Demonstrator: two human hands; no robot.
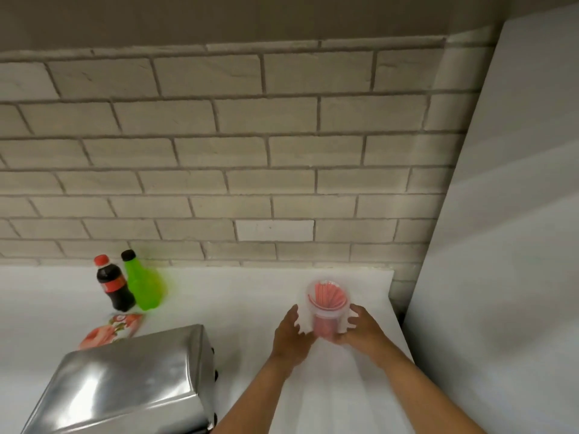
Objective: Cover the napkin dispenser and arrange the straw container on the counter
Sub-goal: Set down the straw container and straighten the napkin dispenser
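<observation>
A clear plastic straw container full of red-and-white straws stands near the back right of the white counter. My left hand cups its left side and my right hand cups its right side, both around the lower half. The shiny metal napkin dispenser sits at the front left of the counter, its top closed by a smooth steel cover.
A dark cola bottle and a green bottle stand at the back left by the brick wall. A red printed packet lies behind the dispenser. A white panel rises at the counter's right end.
</observation>
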